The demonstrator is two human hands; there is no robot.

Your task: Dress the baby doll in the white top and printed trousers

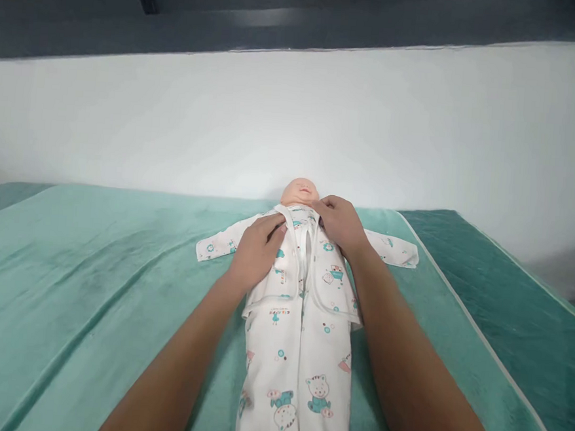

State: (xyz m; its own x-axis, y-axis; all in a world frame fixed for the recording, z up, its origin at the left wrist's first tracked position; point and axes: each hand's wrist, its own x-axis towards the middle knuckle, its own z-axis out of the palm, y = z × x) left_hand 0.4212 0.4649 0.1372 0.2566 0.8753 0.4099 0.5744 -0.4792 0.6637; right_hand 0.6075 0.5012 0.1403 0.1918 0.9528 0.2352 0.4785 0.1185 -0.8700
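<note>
A baby doll lies on its back in the middle of the bed, its head toward the wall. It wears white long-sleeved clothes printed with bears and small teal figures. Over the chest sits a matching baby vest, its two front panels side by side with a narrow gap between them. My left hand is closed on the vest's left panel near the shoulder, thumb and fingers close together. By the doll's neck, my right hand pinches the vest's right upper edge. The fingertips partly hide the cloth they grip.
A light green blanket with folds covers the bed under the doll. Darker green cloth lies along the right side. Behind the doll's head rises a white wall, with a dark window frame above.
</note>
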